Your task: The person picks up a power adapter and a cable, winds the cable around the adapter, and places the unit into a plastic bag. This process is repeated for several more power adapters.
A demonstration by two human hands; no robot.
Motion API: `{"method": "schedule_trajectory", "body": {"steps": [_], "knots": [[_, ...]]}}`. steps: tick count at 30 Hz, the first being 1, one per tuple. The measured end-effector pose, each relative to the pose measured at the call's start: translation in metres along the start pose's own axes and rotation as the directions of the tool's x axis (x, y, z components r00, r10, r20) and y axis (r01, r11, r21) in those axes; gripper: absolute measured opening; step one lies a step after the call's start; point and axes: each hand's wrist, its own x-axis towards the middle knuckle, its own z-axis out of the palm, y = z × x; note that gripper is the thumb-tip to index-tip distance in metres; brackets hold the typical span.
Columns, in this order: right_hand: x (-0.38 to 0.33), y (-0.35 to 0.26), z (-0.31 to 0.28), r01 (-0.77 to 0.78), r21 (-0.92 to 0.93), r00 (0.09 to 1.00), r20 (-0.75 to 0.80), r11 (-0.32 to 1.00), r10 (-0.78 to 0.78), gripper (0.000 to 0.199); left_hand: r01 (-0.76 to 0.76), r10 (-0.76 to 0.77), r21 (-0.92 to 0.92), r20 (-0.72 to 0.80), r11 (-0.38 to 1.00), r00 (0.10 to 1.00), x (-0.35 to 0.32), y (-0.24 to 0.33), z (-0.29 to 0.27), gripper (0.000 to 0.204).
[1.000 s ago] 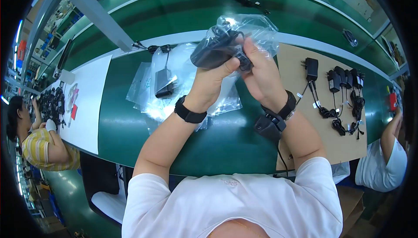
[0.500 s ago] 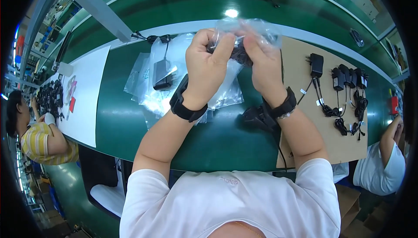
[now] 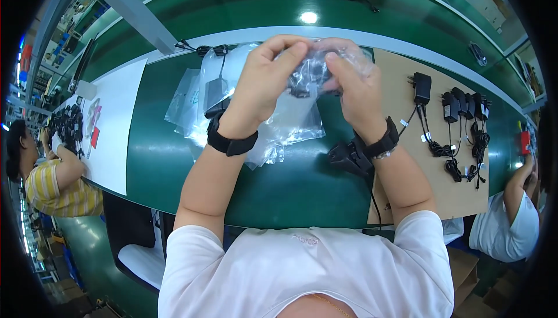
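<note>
My left hand (image 3: 260, 82) and my right hand (image 3: 359, 88) are raised over the far part of the green table. Between them is a clear plastic bag (image 3: 311, 74) with something black inside, looking like a power adapter with its cable. The left thumb and fingers pinch the bag's left upper edge; the right ones grip its right side. Beneath the left hand lies a stack of clear plastic bags (image 3: 311, 123), with a black power adapter (image 3: 216, 92) on its left part, partly hidden by that hand. Both wrists wear black straps.
Several black adapters (image 3: 450, 109) with coiled cables lie on a brown cardboard sheet (image 3: 418, 184) at right. A black device (image 3: 349, 158) sits by my right wrist. White sheeting (image 3: 119, 114) covers the table's left. Beyond is a green conveyor (image 3: 261, 10). People sit at both sides.
The bag's plastic now covers the black thing more, and my left hand has shifted slightly left and turned. The cable on the conveyor has moved slightly right. The person at right has reached forward.
</note>
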Motion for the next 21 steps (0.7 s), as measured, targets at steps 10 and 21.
{"method": "schedule_trajectory", "body": {"steps": [10, 21], "knots": [[0.018, 0.004, -0.011, -0.348, 0.176, 0.896, 0.351, 0.921, 0.271, 0.044, -0.358, 0.447, 0.480, -0.080, 0.801, 0.891, 0.003, -0.002, -0.018, 0.015], [0.135, 0.040, -0.027, -0.144, -0.556, 0.959, 0.127, 0.818, 0.255, 0.021, -0.370, 0.753, 0.785, -0.178, 0.498, 0.634, -0.005, 0.071, -0.059, 0.026]]}}
